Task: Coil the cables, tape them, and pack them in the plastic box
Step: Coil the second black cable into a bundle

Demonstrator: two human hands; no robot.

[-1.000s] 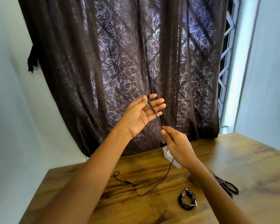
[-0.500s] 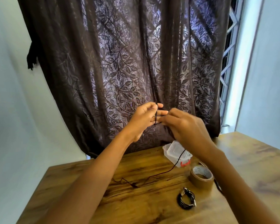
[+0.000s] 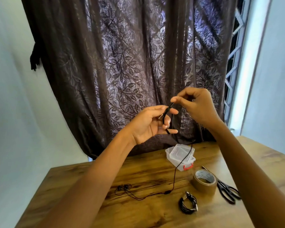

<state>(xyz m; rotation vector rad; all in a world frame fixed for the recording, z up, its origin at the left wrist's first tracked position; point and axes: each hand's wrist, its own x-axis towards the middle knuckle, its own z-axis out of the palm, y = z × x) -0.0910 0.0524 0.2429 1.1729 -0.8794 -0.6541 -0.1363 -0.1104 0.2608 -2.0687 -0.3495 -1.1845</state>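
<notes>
A thin black earphone cable (image 3: 174, 176) runs from my raised hands down past the box to the table, ending in earbuds (image 3: 123, 188) at the left. My left hand (image 3: 148, 125) is held up above the table with the cable's jack end looped around its fingers, thumb on the plug. My right hand (image 3: 195, 106) pinches the cable just above the left fingers. A clear plastic box (image 3: 179, 154) with a red latch and a loose lid stands behind. A coiled, bound black cable (image 3: 188, 204) lies near the front.
A brown tape roll (image 3: 204, 182) stands right of the coiled cable, with black scissors (image 3: 227, 190) beside it. The wooden table (image 3: 146, 211) ends at the left near a pale wall. A dark patterned curtain (image 3: 130, 63) hangs behind.
My right hand rose from the table to the left hand, then up and right, drawing the cable over the left fingers. The slack on the table has shortened and shifted.
</notes>
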